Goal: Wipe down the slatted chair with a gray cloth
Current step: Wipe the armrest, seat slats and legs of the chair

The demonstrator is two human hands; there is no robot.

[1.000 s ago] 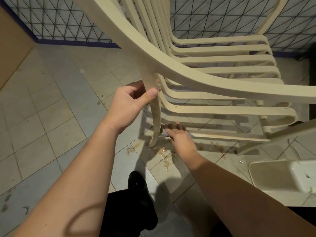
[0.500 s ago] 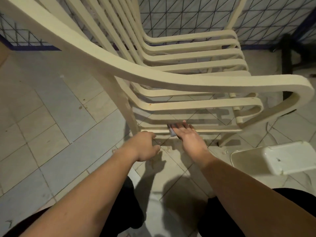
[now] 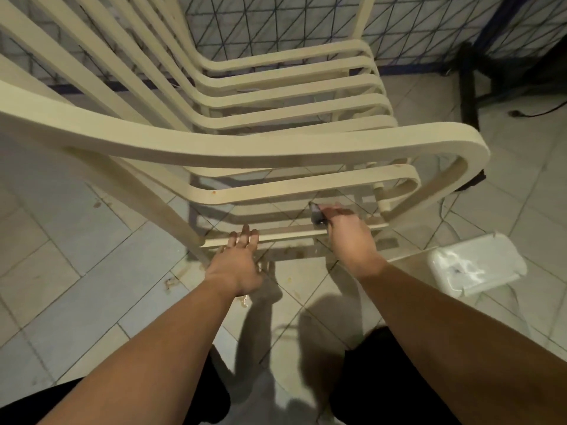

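chair (image 3: pixel 276 148): cream slats, grimy, brown specks
cloth (image 3: pixel 316 213): gray, bunched at 1 o'clock
right hand (image 3: pixel 349 237): grasping cloth against low rail
left hand (image 3: pixel 236 262): fingers released, at rail

Cream slatted chair (image 3: pixel 276 154) stands on tiles; gray cloth (image 3: pixel 316 215) pressed against its low rail.

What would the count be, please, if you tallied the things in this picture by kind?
Slatted chair: 1
Gray cloth, held in the right hand: 1
White plastic container on the floor: 1
Dark stand by the wall: 1
Hands, counting the left hand: 2
Total: 6
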